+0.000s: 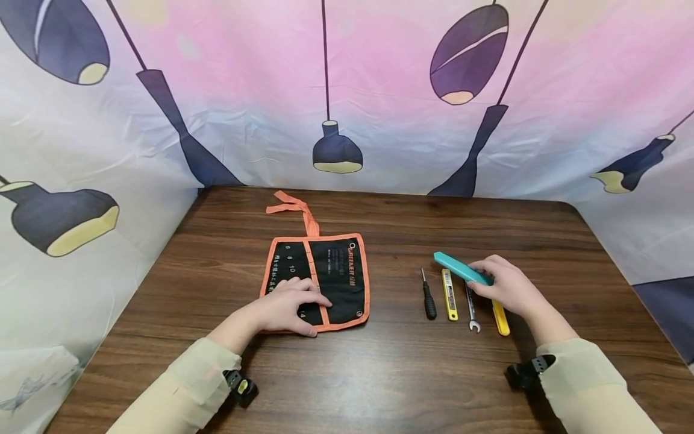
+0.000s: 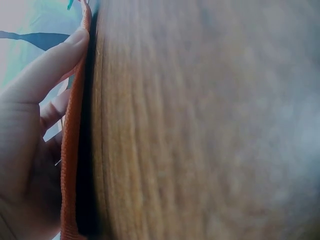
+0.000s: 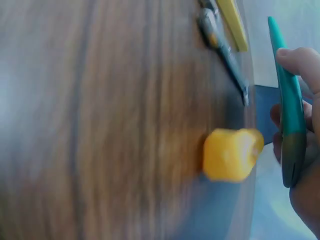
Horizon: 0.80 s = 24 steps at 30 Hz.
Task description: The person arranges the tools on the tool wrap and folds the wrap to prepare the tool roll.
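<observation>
My left hand (image 1: 284, 306) rests on a black tool pouch (image 1: 347, 271) with orange trim, fingers spread over its lower left part and covering some of the printed numbers. In the left wrist view, the thumb lies along the orange edge (image 2: 72, 145). With my right hand (image 1: 505, 284) I grip a long, slim teal tool (image 1: 458, 267) between thumb and fingers, above the table. The right wrist view shows its dark end (image 3: 293, 162) near the palm; its exact kind I cannot tell. Beneath it are an open-ended wrench (image 1: 473, 316) and a yellow-handled tool (image 1: 501, 319), both partly hidden.
Left of the wrench lie a black-handled screwdriver (image 1: 429, 303) and a flat yellow tool with a label (image 1: 449, 295). Orange ties (image 1: 309, 220) stretch from the pouch's top toward the back of the wooden table (image 1: 368, 386). A printed curtain (image 1: 260, 120) hangs behind the table.
</observation>
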Tool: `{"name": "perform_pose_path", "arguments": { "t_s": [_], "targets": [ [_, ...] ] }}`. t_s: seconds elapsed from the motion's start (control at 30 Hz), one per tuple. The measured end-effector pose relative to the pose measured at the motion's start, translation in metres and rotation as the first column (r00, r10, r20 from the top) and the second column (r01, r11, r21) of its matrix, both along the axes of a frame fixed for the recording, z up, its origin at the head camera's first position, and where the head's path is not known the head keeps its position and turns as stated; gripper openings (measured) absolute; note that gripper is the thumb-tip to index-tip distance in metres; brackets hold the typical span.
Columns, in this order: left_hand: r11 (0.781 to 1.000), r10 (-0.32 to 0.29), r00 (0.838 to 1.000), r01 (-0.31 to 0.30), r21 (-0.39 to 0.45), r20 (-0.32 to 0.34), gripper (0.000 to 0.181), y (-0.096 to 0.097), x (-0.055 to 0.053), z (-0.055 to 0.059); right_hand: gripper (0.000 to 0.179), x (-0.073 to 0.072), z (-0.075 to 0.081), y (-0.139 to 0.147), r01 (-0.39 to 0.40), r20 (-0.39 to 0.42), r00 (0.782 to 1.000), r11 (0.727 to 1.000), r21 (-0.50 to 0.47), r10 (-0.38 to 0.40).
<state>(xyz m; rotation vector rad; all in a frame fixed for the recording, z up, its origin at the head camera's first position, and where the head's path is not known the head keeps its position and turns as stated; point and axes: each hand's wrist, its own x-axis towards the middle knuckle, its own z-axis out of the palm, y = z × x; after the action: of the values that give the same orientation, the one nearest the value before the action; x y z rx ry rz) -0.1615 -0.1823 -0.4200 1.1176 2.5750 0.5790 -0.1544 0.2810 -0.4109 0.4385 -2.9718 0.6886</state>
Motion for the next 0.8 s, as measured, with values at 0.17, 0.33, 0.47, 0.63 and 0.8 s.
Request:
{"name": "perform_pose_path", "arguments": {
  "t_s": [0.17, 0.33, 0.47, 0.63, 0.8],
  "targets": [
    [1.0, -0.003, 1.0, 0.003, -0.001, 0.017, 0.048, 0.0, -0.001, 0.0, 0.034, 0.0, 0.0, -0.007, -0.052, -0.024, 0.998, 0.999, -0.013, 0.052],
    [1.0, 0.0, 1.0, 0.001, -0.009, 0.026, 0.045, -0.001, -0.001, -0.001, 0.033, 0.001, -0.001, -0.014, -0.084, -0.006, 0.996, 0.996, -0.02, 0.084],
    [1.0, 0.007, 0.999, -0.007, -0.006, 0.031, 0.044, 0.0, 0.0, 0.002, 0.034, 0.0, 0.0, -0.019, -0.101, 0.005, 0.995, 0.995, -0.011, 0.101],
    [1.0, 0.014, 0.999, -0.014, -0.003, 0.031, 0.042, 0.001, 0.001, 0.003, 0.035, 0.0, 0.0, -0.025, -0.124, 0.003, 0.992, 0.992, -0.011, 0.124],
    [1.0, 0.031, 0.999, -0.031, -0.006, 0.044, 0.038, 0.002, 0.0, 0.003, 0.036, 0.0, -0.001, -0.03, -0.153, -0.015, 0.988, 0.988, -0.007, 0.153]
  ]
}}
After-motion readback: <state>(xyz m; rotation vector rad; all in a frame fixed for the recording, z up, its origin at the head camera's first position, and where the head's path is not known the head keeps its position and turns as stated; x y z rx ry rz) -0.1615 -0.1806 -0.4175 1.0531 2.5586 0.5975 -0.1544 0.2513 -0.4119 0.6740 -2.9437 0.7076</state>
